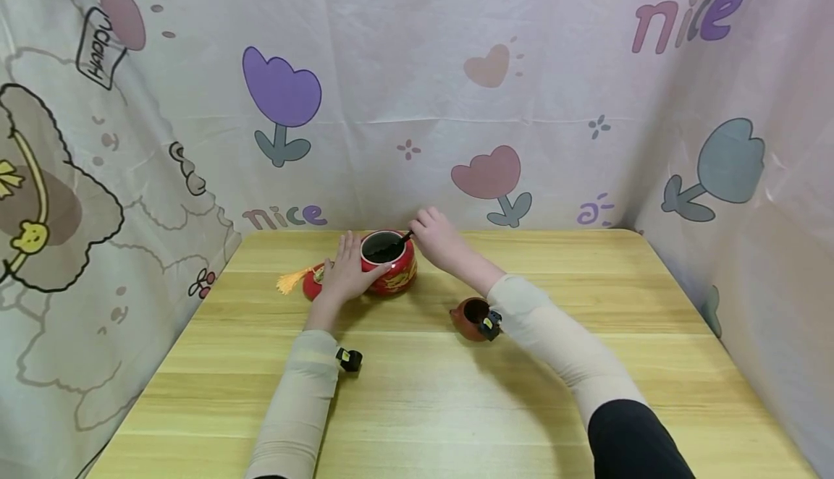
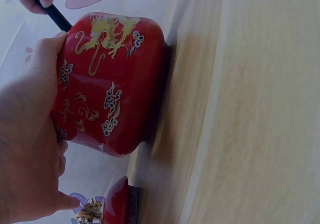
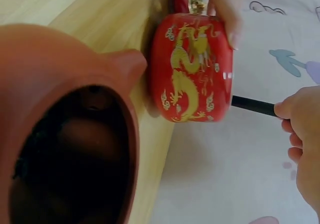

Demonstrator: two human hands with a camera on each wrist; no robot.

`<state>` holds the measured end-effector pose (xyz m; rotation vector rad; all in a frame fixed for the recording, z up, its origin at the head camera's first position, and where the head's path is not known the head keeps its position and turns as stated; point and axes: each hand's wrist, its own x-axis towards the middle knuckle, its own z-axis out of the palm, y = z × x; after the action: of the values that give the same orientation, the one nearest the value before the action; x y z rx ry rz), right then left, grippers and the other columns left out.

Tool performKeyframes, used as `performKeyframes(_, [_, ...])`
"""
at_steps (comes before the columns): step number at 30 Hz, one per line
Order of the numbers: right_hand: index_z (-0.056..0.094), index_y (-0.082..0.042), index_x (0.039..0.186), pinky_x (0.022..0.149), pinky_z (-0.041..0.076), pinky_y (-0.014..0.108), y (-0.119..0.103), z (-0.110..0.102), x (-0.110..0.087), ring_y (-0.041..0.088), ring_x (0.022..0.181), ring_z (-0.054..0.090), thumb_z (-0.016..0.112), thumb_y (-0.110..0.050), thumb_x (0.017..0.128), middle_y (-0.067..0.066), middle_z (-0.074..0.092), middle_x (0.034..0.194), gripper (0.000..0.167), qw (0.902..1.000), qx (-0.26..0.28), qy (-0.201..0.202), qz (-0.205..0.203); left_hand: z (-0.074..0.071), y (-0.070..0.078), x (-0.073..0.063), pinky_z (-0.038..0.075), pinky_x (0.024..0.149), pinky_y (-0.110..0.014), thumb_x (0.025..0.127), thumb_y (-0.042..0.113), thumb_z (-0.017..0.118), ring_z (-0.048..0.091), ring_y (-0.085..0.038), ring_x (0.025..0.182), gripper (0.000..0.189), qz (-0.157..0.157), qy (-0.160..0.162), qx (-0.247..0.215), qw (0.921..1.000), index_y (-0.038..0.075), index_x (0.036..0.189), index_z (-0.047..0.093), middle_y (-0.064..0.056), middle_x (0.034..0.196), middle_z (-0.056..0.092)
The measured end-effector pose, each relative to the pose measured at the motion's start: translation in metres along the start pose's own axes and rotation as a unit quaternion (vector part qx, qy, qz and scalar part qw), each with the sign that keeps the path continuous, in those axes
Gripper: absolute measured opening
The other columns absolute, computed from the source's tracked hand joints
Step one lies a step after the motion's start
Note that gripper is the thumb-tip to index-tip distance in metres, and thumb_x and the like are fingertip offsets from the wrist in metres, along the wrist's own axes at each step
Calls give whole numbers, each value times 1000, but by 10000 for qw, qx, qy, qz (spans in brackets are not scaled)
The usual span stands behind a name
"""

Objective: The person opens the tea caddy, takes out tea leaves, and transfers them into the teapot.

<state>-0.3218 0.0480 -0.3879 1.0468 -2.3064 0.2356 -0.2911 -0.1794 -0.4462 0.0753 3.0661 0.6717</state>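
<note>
A red jar [image 1: 394,280] with gold dragons stands open near the back edge of the table. My left hand [image 1: 348,269] grips it from the left, thumb along the front of the rim. Between the fingertips of my right hand [image 1: 436,236] is the black handle of a thin scoop [image 3: 252,106], pinched at its outer end. Its dark head lies inside the jar's mouth, against a dark interior. The jar's red lid [image 2: 116,201], with a gold knob and a yellow tassel [image 1: 292,281], lies beside my left hand.
A lidless brown clay teapot [image 1: 467,323] stands below my right forearm, its spout toward the left. Patterned cloth [image 1: 404,88] hangs behind the wooden table [image 1: 417,407] and along its sides.
</note>
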Motion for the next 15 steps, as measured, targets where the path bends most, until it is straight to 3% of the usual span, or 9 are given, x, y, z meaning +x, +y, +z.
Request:
performKeyframes(10, [69,-4,105,78,46,35,-6,9,7,25,94,50,54,-5,97,10,60,103,17,9961,-501,-695,-216,0,0,0,7,116,-70,78,86,41,-6,-31,154,115,-8,73,-80,9999,12,158,4,-8,165,-10])
performKeyframes(15, [69,-1,102,82,47,38,-6,13,10,28,95,51,58,-7,96,13,61,104,14,9944,-194,-1035,-104,0,0,0,7,116,-70,78,86,41,-8,-30,153,115,6,67,-78,9999,12,158,4,-8,165,-11])
